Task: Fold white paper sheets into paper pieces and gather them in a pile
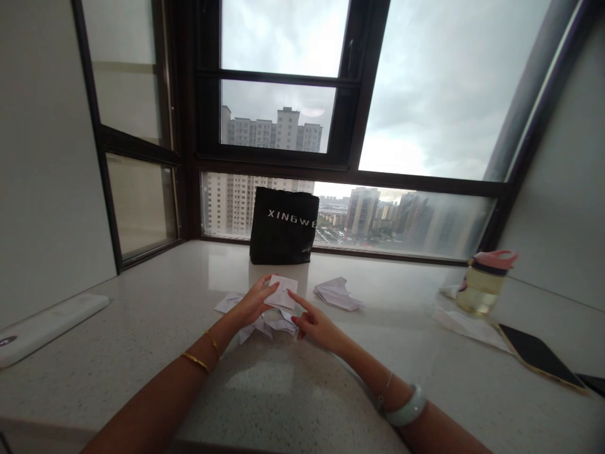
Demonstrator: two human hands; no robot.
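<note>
My left hand [259, 301] is closed on a small square of white paper [283, 291], thumb on top and fingers underneath. Whether it is one folded sheet or a thin stack, I cannot tell. My right hand [314, 325] is at the paper's right side, its index fingertip at the edge and its thumb held apart. The other fingers of that hand are curled and partly hidden. Under and around both hands lie several loose folded white papers [267, 325]. To the right rests another small pile of folded paper [338, 294].
Against the window stands a black paper bag [283, 228]. On the right of the speckled white counter [198, 410] are a bottle with a pink lid [482, 287], white tissue-like sheets [472, 326] and a dark flat object [541, 356]. A long white object [57, 325] lies left.
</note>
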